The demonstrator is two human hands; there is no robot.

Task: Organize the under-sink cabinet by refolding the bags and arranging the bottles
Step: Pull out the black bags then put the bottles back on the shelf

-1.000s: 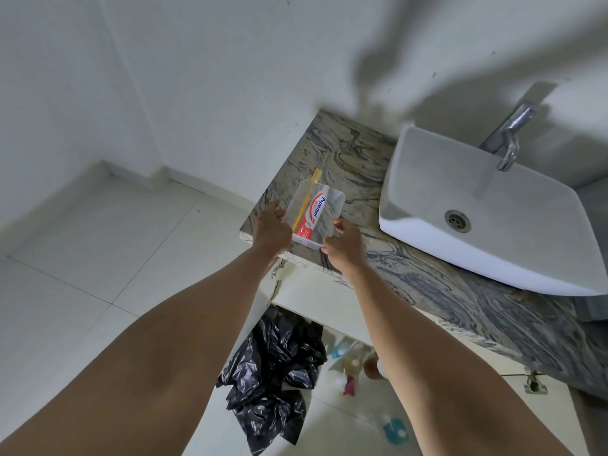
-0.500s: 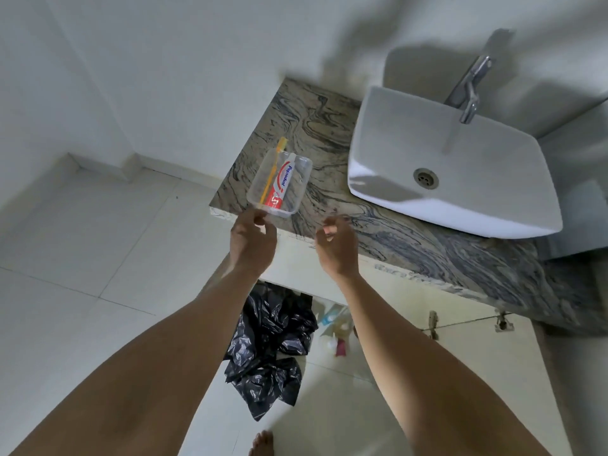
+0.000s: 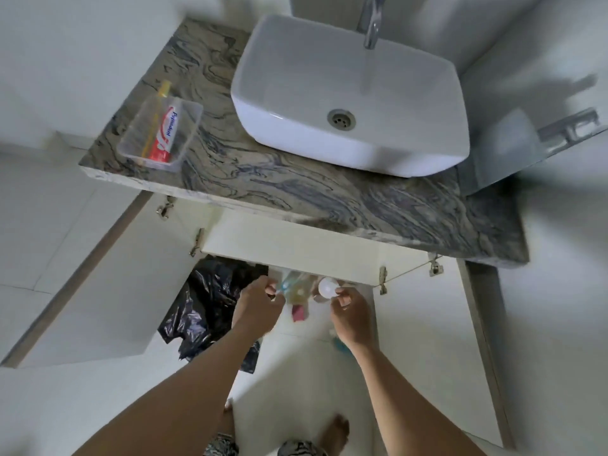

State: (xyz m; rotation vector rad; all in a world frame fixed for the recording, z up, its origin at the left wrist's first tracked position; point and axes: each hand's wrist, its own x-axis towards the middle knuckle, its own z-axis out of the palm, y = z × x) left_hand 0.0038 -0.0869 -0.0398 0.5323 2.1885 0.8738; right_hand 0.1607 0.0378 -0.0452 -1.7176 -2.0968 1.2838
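Hands reach low into the open under-sink cabinet. The left hand has its fingers curled at a clear bottle with blue liquid. The right hand has thumb and fingertips at a round white bottle cap. Motion blur hides whether either hand has a real hold yet.

Between the hands stand a yellowish bottle and something pink. Just left of the left hand, crumpled black plastic bags spill out of the cabinet, not yet folded.

Half a second ago both hands were up at the marble countertop, beside the clear tray holding toothpaste and a toothbrush. The tray now sits alone there, well above and left of the hands. It appears to have been set aside so work on the bottles can begin.
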